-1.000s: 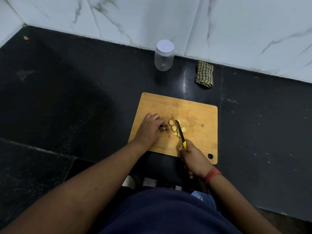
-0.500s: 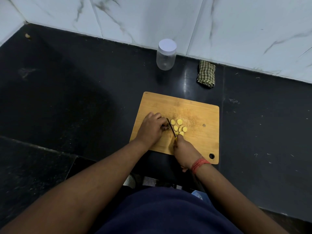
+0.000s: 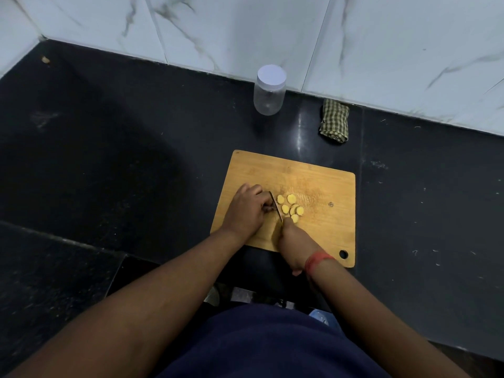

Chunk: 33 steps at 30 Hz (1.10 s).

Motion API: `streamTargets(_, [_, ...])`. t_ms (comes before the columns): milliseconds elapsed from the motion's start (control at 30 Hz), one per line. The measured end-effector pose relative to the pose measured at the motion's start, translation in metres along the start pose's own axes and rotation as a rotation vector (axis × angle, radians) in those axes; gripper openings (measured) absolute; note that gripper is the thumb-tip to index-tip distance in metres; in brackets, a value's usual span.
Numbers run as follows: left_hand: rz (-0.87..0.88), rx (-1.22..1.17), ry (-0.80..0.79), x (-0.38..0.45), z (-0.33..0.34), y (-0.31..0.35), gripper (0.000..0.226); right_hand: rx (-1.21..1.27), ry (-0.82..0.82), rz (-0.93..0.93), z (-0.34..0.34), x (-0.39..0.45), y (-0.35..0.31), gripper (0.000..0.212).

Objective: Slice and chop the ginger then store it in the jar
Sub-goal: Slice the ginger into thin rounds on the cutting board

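Your left hand curls over the unsliced stub of ginger on the cutting board, fingers bent and pinning it down; only a dark bit of the stub shows past your fingertips. Your right hand grips the handle of the knife, whose blade stands just beside your left fingertips, between them and the cut pieces. The ginger slices, a small cluster of yellow rounds, lie on the board just right of the blade and just beyond your right hand. The board sits near the desk's front edge. The jar, its white lid on, stands near the desk's back edge against the wall, well apart from both hands. A folded checked cloth lies to its right.
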<state>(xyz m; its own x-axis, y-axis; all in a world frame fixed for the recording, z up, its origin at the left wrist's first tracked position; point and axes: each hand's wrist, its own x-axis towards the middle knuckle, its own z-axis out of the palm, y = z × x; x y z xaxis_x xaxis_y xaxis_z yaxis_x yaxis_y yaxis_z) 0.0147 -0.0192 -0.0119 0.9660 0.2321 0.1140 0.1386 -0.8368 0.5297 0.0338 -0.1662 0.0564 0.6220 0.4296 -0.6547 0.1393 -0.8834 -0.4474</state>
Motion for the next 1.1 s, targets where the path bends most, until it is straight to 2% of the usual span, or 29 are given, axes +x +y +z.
streamTargets(333, [-0.02, -0.041, -0.004, -0.002, 0.001, 0.0, 0.007, -0.047, 0.007, -0.029, 0.012, -0.034, 0.047, 0.052])
streamTargets(400, [-0.005, -0.043, -0.008, -0.002, 0.001, -0.001, 0.007, 0.018, 0.06, -0.011, 0.007, -0.032, 0.05, 0.046])
streamTargets(533, [0.007, -0.049, -0.01, -0.003, -0.001, -0.001, 0.006, 0.143, 0.093, 0.011, -0.003, -0.03, 0.045, 0.014])
streamTargets(700, [0.013, -0.096, -0.052, -0.005, -0.004, -0.005, 0.012, 0.205, 0.033, 0.009, -0.005, -0.027, 0.026, 0.029])
streamTargets(900, [-0.077, -0.18, -0.036, -0.001, -0.005, -0.001, 0.007, 0.134, 0.029, 0.014, -0.004, -0.015, 0.005, 0.008])
streamTargets(1100, [-0.089, -0.18, -0.04, 0.002, -0.007, -0.001, 0.007, 0.057, 0.008, 0.009, -0.005, -0.011, -0.002, 0.006])
